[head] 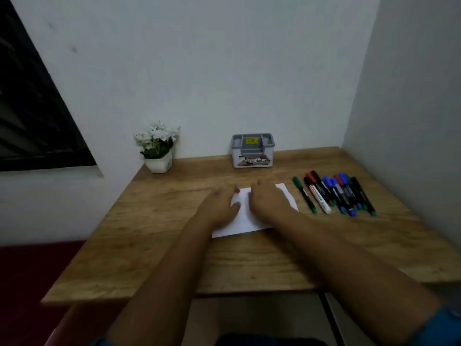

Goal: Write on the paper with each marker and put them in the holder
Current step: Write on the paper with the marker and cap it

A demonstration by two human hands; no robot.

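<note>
Paper (245,216): white sheet mid-desk, largely covered by both hands.
Left hand (219,208): flat on the paper's left part, fingers blurred.
Right hand (268,199): flat on the paper's right part, nothing gripped.
Markers (334,193): capped row right of the paper, overlapping, count unclear.
Holder (252,150): grey, by the wall; label unreadable.
Plant (157,146): far left of the desk (149,245).

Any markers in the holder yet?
None visible: the holder shows nothing sticking up, and the markers lie on the table right of the paper.
</note>
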